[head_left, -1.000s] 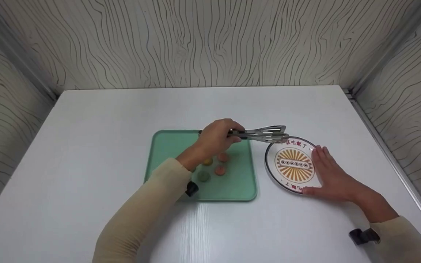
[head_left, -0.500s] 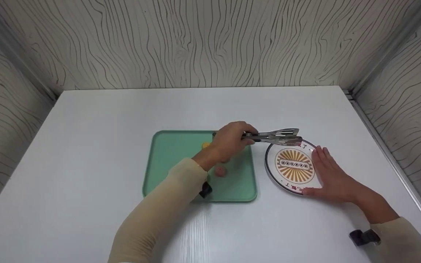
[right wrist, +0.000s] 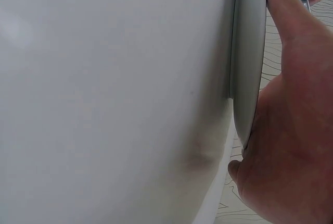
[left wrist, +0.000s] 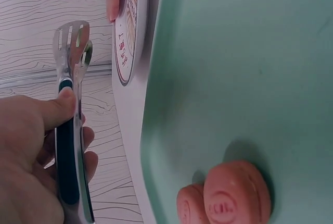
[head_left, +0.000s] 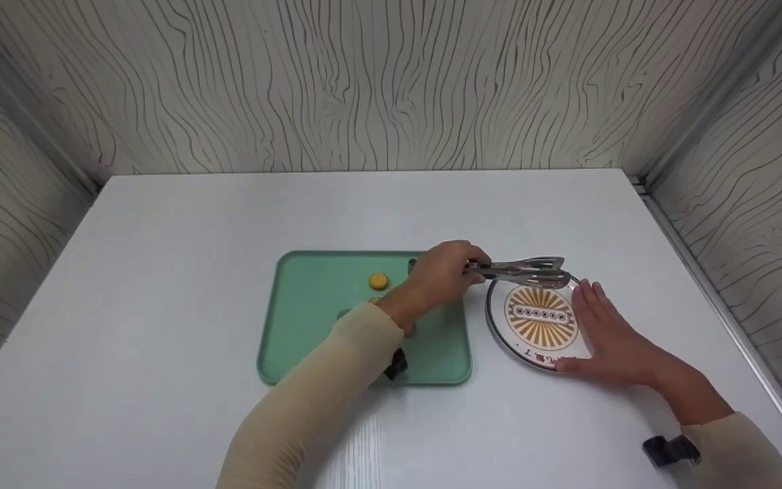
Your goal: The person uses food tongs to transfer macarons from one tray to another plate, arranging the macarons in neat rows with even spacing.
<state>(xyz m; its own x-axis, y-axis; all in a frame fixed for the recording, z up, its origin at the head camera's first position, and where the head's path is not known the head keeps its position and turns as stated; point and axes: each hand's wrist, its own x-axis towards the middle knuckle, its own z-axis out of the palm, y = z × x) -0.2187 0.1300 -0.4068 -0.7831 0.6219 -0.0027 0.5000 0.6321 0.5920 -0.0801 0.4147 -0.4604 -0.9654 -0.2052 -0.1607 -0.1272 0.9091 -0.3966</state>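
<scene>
My left hand [head_left: 442, 275] grips steel tongs [head_left: 520, 270] with dark handle grips, held above the right edge of the green tray [head_left: 306, 299]. The tongs' slotted tips hang over the far rim of a white plate [head_left: 501, 334] with an orange sunburst print. Their ends are close together; whether anything sits between them, I cannot tell. My right hand [head_left: 611, 346] rests on the plate's right rim, fingers straight and thumb spread. On the tray lie a yellow macaron [head_left: 378, 280] and others partly hidden by my left arm. Two pink macarons [left wrist: 234, 193] show in the left wrist view.
The white table [head_left: 146, 292] stretches left of the tray and in front of it. Wood-patterned panels [head_left: 364, 88] stand at the back and along both sides. The plate lies a short gap to the right of the tray.
My left hand has moved right with the tongs, bringing their tips over the plate's far rim and uncovering the yellow macaron. The right hand has stayed at the plate. The head view has shifted slightly.
</scene>
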